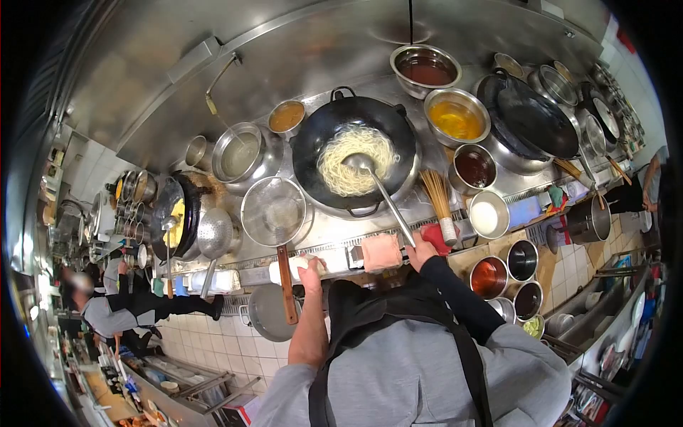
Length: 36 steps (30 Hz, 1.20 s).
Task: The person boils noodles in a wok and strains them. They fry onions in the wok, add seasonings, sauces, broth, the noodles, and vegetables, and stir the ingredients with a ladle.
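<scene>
My right hand (421, 254) is closed round the handle of a long metal ladle (391, 204). The bowl of that ladle rests among pale noodles (343, 178) in a black wok (310, 149). Lower down, my left hand (311, 276) is at the stove's front edge, fingers curled on a folded white cloth (286, 270); its fingertips are only partly distinct. A pink folded cloth (382, 252) lies between my hands. To the left of the wok, a wire strainer (274, 210) with a wooden handle sits on the stovetop. A bamboo brush (436, 196) stands beside my right hand.
Bowls of dark red liquid (427, 70) and yellow oil (457, 119) stand at the back right, beside a second black wok (537, 121). A perforated skimmer (215, 231) lies left. Several sauce pots, including a red one (488, 277), stand front right. Another person (117, 313) is far left.
</scene>
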{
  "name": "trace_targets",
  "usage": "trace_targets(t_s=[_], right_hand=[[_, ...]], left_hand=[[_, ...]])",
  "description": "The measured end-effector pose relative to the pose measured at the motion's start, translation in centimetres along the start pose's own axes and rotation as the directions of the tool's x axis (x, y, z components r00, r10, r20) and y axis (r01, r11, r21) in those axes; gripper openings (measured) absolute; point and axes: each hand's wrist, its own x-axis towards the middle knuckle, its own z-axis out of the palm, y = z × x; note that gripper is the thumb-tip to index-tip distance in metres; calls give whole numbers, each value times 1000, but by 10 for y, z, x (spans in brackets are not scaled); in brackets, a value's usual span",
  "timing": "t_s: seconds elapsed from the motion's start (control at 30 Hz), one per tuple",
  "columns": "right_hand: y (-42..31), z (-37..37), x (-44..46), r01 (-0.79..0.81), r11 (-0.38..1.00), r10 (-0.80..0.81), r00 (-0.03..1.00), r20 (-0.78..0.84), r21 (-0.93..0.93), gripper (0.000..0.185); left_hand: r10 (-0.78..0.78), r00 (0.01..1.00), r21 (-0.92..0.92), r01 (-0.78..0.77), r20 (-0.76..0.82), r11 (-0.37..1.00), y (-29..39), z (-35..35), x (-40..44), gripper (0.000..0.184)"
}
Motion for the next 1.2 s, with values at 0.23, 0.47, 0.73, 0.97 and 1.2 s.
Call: trace_targets(t_s=[0.23,0.47,0.73,0.97,1.2], right_hand=[[-23,-47,38,62,995,-60,998,28,-81,32],[-75,-9,82,-211,846,67,953,294,489,31],[-6,-49,65,138,968,-121,988,-93,210,38],[-51,-28,84,-164,827,51,975,218,538,32],[0,-39,71,228,973,-194,902,-386,43,33]], left_hand=[[-23,1000,23,23,-11,999,0,0,-3,50],[-185,978,-5,186,-95,983,14,9,-5,27],[-103,985,139,83,139,987,110,97,-86,16],[218,756,642,-645,618,414,116,196,-59,64],[-124,793,789,-549,596,276,88,201,-57,64]])
